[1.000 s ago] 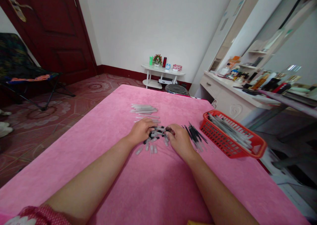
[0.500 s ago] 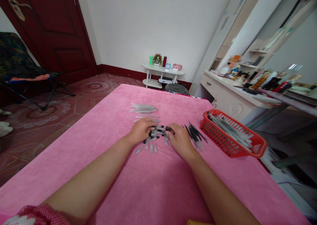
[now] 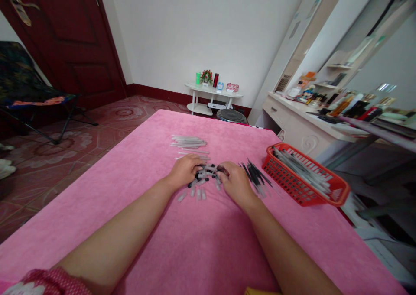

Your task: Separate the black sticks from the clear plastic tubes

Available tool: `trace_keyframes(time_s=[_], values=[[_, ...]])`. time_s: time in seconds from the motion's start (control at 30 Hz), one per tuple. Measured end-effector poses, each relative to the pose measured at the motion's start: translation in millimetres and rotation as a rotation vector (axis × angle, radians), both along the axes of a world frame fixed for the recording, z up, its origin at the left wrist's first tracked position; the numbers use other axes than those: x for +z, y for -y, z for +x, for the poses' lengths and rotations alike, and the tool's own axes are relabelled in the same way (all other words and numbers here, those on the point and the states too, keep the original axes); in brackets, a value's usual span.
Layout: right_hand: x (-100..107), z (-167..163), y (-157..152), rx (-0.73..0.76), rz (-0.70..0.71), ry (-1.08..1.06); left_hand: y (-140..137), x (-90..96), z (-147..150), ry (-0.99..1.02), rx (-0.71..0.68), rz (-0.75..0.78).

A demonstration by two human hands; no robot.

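A loose pile of clear pen caps (image 3: pixel 208 173), some with black ends, lies on the pink cloth between my two hands. My left hand (image 3: pixel 184 171) rests at the pile's left side, fingers curled in against the caps; whatever its fingertips hold is hidden. On the right side my right hand (image 3: pixel 238 181) is bent over the pile, a dark-ended pen cap (image 3: pixel 222 170) showing at its thumb and fingers. Beyond the left hand lies a stack of clear pen barrels (image 3: pixel 188 141). Dark, thin pen refills (image 3: pixel 255 173) are spread right of my right hand.
A red plastic basket (image 3: pixel 305 173) filled with pen parts stands at the table's right. The pink cloth (image 3: pixel 195 238) covers the table. Past its far edge are a round stool (image 3: pixel 231 115) and a small white stand (image 3: pixel 212 89). A dresser (image 3: pixel 302 117) stands to the right.
Both hands stay at the pile in almost the same pose. The caps, barrels and basket show no visible shift.
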State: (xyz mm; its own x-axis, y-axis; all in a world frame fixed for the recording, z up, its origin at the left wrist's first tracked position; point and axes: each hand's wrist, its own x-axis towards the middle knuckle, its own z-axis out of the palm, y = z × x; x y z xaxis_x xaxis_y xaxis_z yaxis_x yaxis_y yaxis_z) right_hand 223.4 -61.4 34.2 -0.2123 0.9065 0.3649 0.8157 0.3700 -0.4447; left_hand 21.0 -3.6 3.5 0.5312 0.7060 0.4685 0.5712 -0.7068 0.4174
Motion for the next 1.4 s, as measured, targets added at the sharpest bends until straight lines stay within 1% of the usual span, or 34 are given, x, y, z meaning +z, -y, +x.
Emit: trace_keyframes(time_s=[0.37, 1.2, 1.4], values=[[4.3, -1.2, 2.4, -0.013, -0.020, 0.003, -1.5, -1.0, 0.4, 0.002, -0.001, -0.008], [3.0, -1.5, 1.7, -0.014, -0.027, 0.039, -0.3, -0.2, 1.5, 0.007, 0.006, -0.023], [1.2, -0.4, 1.3, -0.012, -0.013, 0.047, -0.8, -1.5, 1.4, 0.009, 0.008, -0.008]])
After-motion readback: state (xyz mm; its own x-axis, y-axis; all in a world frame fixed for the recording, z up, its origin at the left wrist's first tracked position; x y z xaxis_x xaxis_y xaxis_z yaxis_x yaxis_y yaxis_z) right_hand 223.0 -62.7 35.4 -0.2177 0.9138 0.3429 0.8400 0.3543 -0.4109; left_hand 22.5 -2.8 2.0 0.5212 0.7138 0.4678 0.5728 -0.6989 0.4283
